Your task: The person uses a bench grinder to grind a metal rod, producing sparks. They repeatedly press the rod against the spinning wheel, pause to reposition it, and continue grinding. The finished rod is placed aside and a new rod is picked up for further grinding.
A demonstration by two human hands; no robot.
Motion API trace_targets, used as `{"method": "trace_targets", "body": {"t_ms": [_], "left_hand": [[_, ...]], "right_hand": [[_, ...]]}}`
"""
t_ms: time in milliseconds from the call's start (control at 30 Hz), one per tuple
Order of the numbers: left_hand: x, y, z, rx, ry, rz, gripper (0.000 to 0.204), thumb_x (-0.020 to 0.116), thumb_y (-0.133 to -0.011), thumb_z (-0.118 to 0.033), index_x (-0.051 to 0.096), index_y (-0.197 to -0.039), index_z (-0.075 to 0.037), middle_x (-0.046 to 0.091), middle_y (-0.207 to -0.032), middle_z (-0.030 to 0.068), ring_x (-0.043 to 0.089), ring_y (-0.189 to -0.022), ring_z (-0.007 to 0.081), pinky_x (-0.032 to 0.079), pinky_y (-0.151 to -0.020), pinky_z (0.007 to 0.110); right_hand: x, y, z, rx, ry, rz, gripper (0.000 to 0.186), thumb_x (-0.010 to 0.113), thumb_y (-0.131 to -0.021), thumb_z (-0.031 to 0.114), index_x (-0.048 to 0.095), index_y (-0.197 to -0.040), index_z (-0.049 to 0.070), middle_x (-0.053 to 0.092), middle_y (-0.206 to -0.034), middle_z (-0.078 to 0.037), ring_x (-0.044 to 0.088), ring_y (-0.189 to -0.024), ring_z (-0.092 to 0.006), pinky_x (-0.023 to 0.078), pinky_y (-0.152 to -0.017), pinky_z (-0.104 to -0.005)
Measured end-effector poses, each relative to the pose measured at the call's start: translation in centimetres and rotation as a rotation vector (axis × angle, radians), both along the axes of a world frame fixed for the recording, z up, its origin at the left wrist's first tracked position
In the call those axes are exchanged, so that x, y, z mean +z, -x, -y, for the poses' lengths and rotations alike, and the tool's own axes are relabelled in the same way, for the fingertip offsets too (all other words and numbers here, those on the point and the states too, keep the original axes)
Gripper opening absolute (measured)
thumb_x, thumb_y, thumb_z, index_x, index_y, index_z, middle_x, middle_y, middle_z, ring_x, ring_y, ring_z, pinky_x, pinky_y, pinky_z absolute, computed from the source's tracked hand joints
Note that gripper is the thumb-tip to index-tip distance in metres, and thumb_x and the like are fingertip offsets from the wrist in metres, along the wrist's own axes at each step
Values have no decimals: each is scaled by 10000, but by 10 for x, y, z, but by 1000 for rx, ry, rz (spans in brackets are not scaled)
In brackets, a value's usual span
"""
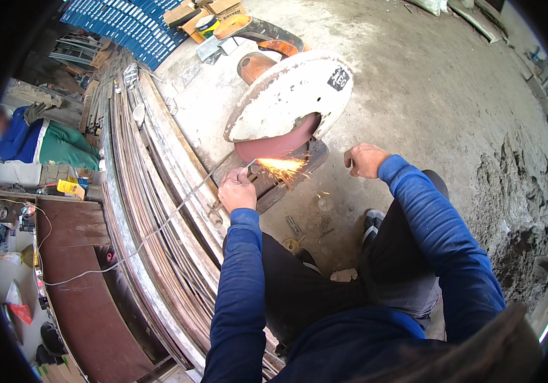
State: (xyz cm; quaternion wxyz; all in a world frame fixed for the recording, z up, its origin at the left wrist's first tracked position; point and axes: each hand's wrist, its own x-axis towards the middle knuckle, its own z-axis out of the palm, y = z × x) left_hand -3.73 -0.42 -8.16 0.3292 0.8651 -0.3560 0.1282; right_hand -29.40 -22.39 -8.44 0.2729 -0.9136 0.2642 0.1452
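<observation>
A cut-off saw with a worn white disc guard stands on the floor in front of me. Below the guard shows its reddish-brown abrasive disc. My left hand pinches a thin metal rod, its tip against the lower edge of the disc. Orange sparks spray from there to the right, over the saw's dark base. My right hand hangs right of the base, apart from the saw, with fingers curled; whether anything is inside them is hidden.
Long metal bars and lengths lie along my left, crossed by a grey cable. Beyond stands a brown bench. Another person is at the far left. Cardboard boxes sit behind the saw; small metal offcuts lie near my feet.
</observation>
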Motion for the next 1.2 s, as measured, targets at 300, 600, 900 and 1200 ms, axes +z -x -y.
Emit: {"method": "trace_targets", "body": {"t_ms": [300,600,900,1200], "left_hand": [[-1,0,1,21,3,-30,97,682,-822,-132,735,-850,-55,698,-858,167,665,-814,354,518,-747,441],[-7,-3,-5,-53,-57,-593,168,641,-911,-156,718,-881,-9,659,-660,99,631,-519,199,502,-541,344],[-22,-15,-10,-204,36,-948,290,519,-1015,-233,643,-873,-12,538,-618,4,481,-433,90,342,-397,247],[-19,-22,-14,-252,134,-1243,323,513,-1023,-302,591,-951,3,480,-649,-1,413,-444,100,283,-398,250]], "right_hand": [[0,2,1,-23,-13,7,308,705,-741,151,696,-1029,42,704,-986,-190,665,-985,-344,529,-843,-425],[2,6,2,-12,-14,59,311,704,-720,138,694,-1015,40,702,-973,-189,665,-970,-340,527,-832,-426],[2,6,1,-19,-23,96,322,697,-717,125,687,-1029,48,700,-968,-196,664,-969,-341,532,-825,-419],[4,5,0,-30,0,63,336,716,-738,145,686,-1062,59,703,-993,-181,663,-1002,-331,535,-856,-417]]}}
